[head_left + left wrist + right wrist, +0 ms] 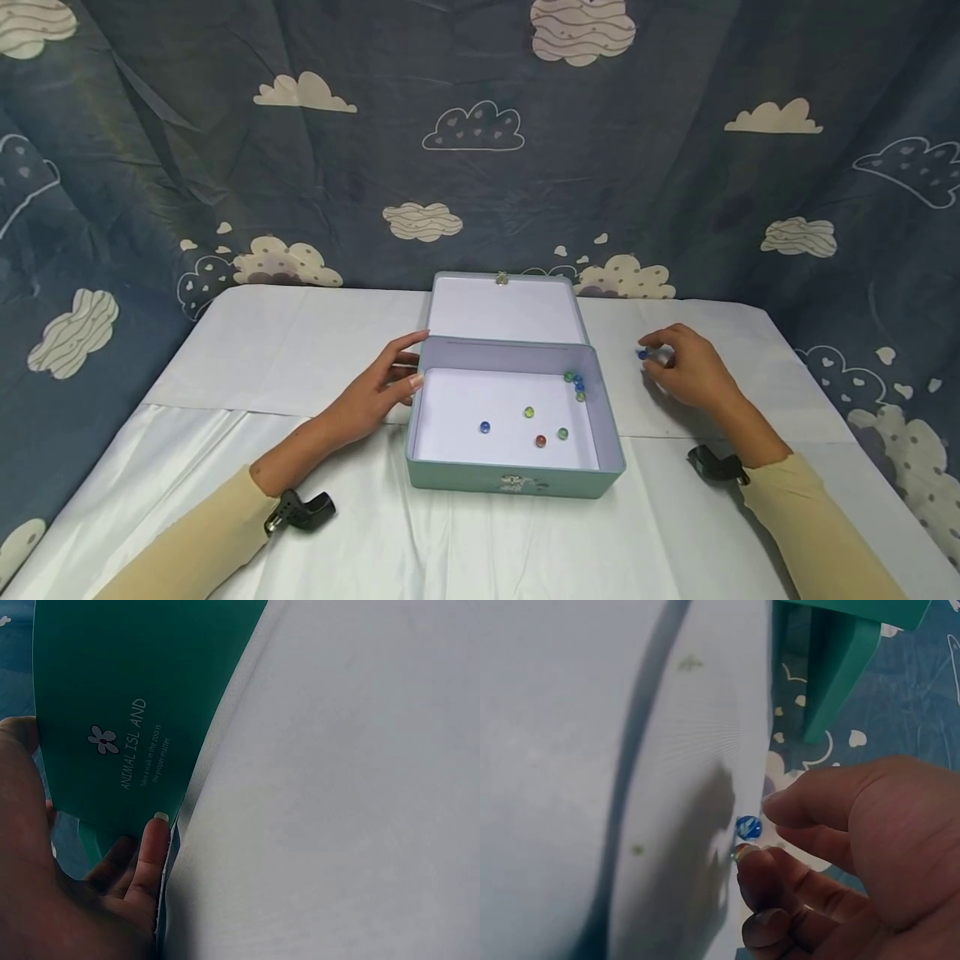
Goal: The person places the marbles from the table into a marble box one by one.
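A green tin box [517, 479] stands with its hinged lid [506, 308] thrown back. Several glass marbles lie inside, among them a red one [541, 441], a blue one [485, 427] and a yellow-green one [528, 412]. My left hand [371, 387] rests against the tin's left wall, its fingers extended; printed lettering shows on that wall [135, 742] in the left wrist view. To the tin's right, my right hand [690, 367] has thumb and fingers spaced about a blue marble [748, 827] on the cloth. A small orange-and-white spot by one fingertip is unclear.
White cloth [300, 350] covers the table. A dark curtain with clouds [480, 183] hangs right behind it, close to the raised lid. Each wrist carries a black camera, such as the left wrist camera [303, 510].
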{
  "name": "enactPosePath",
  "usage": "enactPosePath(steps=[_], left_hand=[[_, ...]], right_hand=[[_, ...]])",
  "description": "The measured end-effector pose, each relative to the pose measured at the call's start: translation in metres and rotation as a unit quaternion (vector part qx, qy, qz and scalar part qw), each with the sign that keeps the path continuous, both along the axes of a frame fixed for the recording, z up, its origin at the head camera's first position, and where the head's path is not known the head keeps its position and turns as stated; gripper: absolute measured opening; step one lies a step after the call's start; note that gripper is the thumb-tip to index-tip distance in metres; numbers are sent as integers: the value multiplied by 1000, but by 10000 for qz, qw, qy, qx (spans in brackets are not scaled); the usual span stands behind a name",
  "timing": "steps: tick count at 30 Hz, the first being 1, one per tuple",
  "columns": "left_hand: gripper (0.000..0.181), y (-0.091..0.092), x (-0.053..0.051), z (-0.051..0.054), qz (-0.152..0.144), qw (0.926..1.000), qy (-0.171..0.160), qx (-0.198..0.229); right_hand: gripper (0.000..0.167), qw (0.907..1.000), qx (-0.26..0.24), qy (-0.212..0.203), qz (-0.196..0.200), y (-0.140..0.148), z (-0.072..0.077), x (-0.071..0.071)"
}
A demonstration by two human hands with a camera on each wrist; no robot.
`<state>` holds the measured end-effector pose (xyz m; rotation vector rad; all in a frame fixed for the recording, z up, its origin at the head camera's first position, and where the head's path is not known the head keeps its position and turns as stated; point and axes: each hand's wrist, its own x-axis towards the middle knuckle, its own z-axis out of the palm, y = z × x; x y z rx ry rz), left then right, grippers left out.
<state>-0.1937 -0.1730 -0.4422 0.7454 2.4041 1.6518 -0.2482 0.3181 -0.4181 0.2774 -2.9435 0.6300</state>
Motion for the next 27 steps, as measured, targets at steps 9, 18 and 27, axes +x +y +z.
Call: enactPosePath(steps=[9, 18, 27], left_hand=[[62, 1, 1, 1, 17, 10000, -44, -10], [62, 1, -1, -1, 17, 10000, -55, -9], [61, 1, -2, -1, 36, 10000, 12, -30]], right_hand=[[36, 9996, 37, 213, -191, 3, -6, -2], [32, 9996, 118, 138, -234, 7, -10, -3], [22, 9991, 92, -242, -336, 11, -8, -5]])
